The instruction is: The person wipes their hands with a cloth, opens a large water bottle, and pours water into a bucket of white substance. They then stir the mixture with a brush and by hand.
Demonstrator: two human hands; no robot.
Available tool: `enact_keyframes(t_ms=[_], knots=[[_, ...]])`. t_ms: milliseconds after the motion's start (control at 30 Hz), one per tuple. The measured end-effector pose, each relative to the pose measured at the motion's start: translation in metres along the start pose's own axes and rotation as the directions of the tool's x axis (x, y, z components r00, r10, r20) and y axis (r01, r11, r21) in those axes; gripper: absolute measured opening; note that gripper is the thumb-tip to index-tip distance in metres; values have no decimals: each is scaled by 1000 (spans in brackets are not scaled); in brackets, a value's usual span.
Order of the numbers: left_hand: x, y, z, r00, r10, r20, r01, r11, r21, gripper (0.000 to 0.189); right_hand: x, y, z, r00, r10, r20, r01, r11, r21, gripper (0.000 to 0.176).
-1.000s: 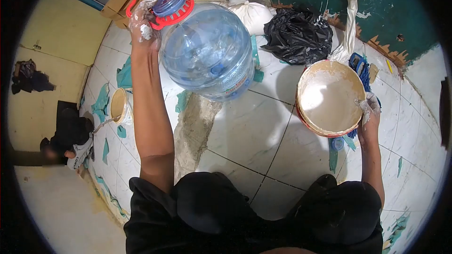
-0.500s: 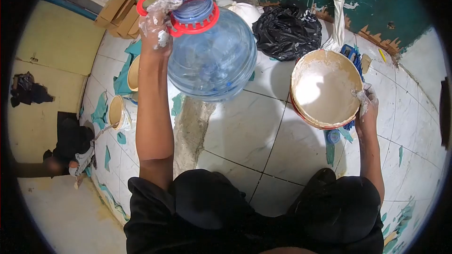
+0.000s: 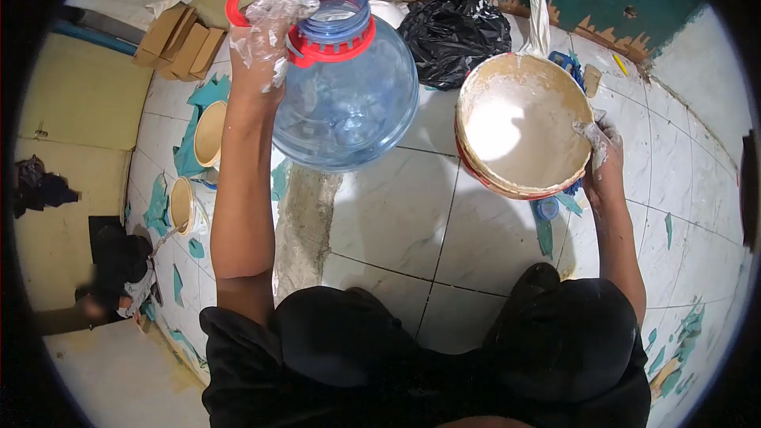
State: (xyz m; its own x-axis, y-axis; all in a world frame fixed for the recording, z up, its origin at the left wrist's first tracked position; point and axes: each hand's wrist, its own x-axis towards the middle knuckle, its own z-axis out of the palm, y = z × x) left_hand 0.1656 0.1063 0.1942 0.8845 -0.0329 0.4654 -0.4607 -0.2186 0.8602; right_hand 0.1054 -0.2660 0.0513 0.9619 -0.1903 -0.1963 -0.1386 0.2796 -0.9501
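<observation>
The left hand (image 3: 261,47), smeared white, is closed about the jug (image 3: 349,111) at its neck, thumb by the open mouth and fingers at the red handle (image 3: 235,1). From where I stand, the jug leans, its mouth towards the near left; I can't tell whether its base bears on the floor (image 3: 388,214). Over on the right, the right hand (image 3: 606,154) grips the bucket (image 3: 462,111) by its right rim, thumb over the edge and fingers round the outside. The bucket's mouth faces up and towards the person, its inside coated with something pale. So the step in hand, I'd judge, is handling both vessels at once, one in each hand, and any shift of them calls for a firm hold on that slick-looking neck and a steady wrist under the one-sided bucket. The black bag (image 3: 456,43) sits between them on the far side. Two tubs (image 3: 181,204) lie left of the left arm, and beyond them a co-worker (image 3: 119,265) is low at the far left.
</observation>
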Motion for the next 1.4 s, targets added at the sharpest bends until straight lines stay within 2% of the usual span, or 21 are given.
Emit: enact_keyframes(t_ms=[100, 200, 300, 333, 433, 533, 600, 633, 733, 833, 867, 1000, 1100, 1233, 1267, 1400], knots=[[-1, 10, 26, 1000, 5, 30, -4, 999, -51, 23, 0, -3, -5, 1000, 14, -18, -14, 1000, 28, 18], [-8, 24, 48, 999, -42, 17, 39, 990, 132, 24, -1, -5, -7, 999, -19, -28, 19, 999, 34, 19], [-4, 17, 43, 984, -36, 172, 6, 985, 171, 28, -4, -11, -7, 999, -21, -24, 22, 998, 53, 19], [-6, 17, 45, 985, -39, 166, 19, 993, 118, 27, -5, -13, -7, 999, -12, -48, 14, 999, 38, 19], [-11, 24, 53, 986, -72, 151, 47, 985, 168, 26, -8, -21, -9, 1000, -4, -21, 5, 998, 63, 20], [-14, 26, 64, 986, -78, 145, 48, 978, 201, 27, -10, -22, -10, 999, -24, -37, 24, 1000, 4, 19], [-13, 22, 71, 988, -58, 146, 39, 991, 128, 23, -12, -23, -12, 998, -23, -52, 23, 1000, -14, 19], [-12, 21, 74, 988, -46, 147, 33, 995, 91, 21, -13, -23, -12, 998, -20, -65, 20, 1000, -10, 19], [-13, 23, 89, 971, 12, 239, -48, 989, 143, 21, -15, -24, -16, 997, -11, -76, 12, 1000, 11, 20], [-20, 23, 104, 948, 69, 311, -167, 939, 301, 23, -15, -22, -23, 996, -13, -87, 15, 1000, 20, 22], [-25, 24, 109, 956, 24, 294, -97, 967, 236, 26, -15, -21, -25, 996, -15, -91, 17, 1000, 22, 22], [-32, 31, 117, 930, 59, 362, -183, 930, 317, 26, -20, -22, -30, 995, -1, -97, 7, 998, 61, 24], [-30, 25, 119, 940, 50, 338, -150, 950, 275, 25, -23, -21, -36, 996, 5, -95, 1, 998, 62, 23], [-34, 27, 124, 959, -28, 280, -35, 975, 219, 24, -27, -18, -43, 998, -9, -70, 10, 1000, 15, 20], [-33, 27, 124, 950, -30, 310, -31, 981, 190, 24, -27, -16, -46, 998, -13, -53, 13, 1000, -6, 19], [-38, 29, 127, 937, 5, 350, -116, 948, 297, 26, -32, -11, -57, 999, -48, -16, 48, 999, 13, 16]])
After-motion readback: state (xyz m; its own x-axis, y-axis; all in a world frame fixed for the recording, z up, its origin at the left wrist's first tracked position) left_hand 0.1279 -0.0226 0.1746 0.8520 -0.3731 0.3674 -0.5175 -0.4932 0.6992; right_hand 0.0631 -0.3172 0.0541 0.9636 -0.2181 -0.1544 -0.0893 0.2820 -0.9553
